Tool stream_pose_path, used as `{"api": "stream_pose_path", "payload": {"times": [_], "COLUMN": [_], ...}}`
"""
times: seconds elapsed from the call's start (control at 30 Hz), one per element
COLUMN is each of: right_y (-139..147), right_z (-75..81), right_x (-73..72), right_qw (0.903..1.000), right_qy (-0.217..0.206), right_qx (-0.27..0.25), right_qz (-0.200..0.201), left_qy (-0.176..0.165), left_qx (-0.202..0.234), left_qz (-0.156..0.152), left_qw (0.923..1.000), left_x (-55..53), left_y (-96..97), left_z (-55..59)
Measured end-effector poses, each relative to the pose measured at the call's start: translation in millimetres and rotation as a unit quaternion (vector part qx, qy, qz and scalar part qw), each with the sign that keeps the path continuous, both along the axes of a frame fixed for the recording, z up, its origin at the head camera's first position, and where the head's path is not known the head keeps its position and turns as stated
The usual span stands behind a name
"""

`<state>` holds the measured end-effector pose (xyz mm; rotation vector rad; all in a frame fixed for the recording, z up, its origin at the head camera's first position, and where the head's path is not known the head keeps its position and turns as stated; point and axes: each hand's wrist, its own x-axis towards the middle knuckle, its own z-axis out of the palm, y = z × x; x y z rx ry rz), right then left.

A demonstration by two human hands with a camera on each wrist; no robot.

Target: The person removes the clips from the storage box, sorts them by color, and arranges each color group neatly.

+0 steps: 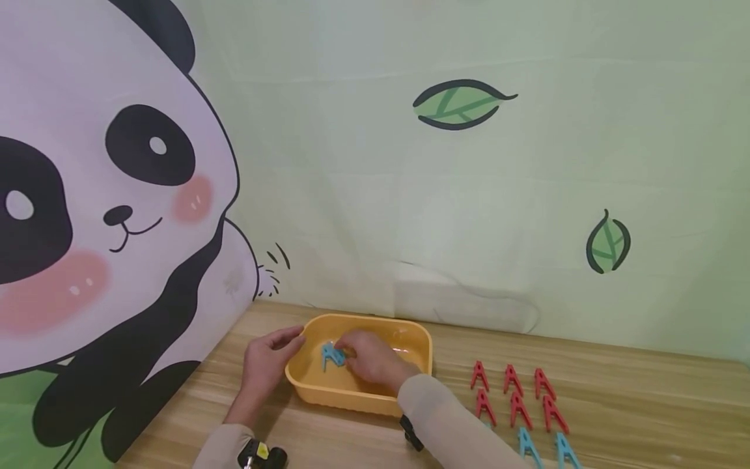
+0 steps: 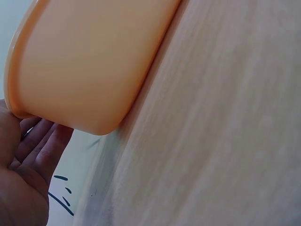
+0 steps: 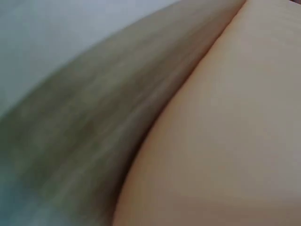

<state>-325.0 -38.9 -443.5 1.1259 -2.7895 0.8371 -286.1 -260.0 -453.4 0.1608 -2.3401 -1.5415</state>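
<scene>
A yellow plastic basin [image 1: 346, 399] stands on the wooden table. My left hand [image 1: 266, 365] holds its left end, and in the left wrist view the fingers [image 2: 49, 153] lie against the outer wall under the rim. Inside the basin, my right hand [image 1: 372, 357] reaches down with curled fingers and pinches at light blue clothespins [image 1: 333, 355] near the left end. The clothespins overlap, and the fingers partly cover them. The right wrist view shows only the basin's outer wall [image 3: 221, 132] close up; the right hand is out of sight there.
Right of the basin, several red clothespins [image 1: 517, 410] stand in two rows on the table [image 1: 656, 417]. Blue clothespins [image 1: 527, 448] stand in front of them, cut off by the frame's lower edge. Behind the table hangs a pale green backdrop [image 1: 363, 163] with a printed panda.
</scene>
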Motion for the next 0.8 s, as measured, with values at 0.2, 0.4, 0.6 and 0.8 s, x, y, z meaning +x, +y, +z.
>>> {"api": "stream_pose_path", "payload": {"times": [0.2, 0.4, 0.6, 0.8], "right_y": [0.7, 2.5, 3.8, 3.7], "right_z": [-0.4, 2.1, 4.6, 5.9], "right_x": [1.2, 3.9, 5.8, 5.5], "right_qw": [0.9998, 0.9989, 0.9973, 0.9969], "right_qy": [0.013, -0.001, 0.003, 0.037], "right_qx": [0.013, 0.004, 0.015, 0.021], "right_qz": [-0.012, -0.047, -0.072, -0.067], "left_qy": [0.004, 0.004, 0.007, -0.002], "left_qx": [-0.005, -0.004, -0.001, 0.0], "left_qz": [0.002, 0.004, 0.004, 0.001], "left_qw": [1.0, 1.0, 1.0, 1.0], "left_x": [0.3, 1.0, 0.6, 0.2], "left_y": [0.0, -0.1, -0.3, -0.4], "left_z": [0.7, 0.0, -1.4, -0.7]}}
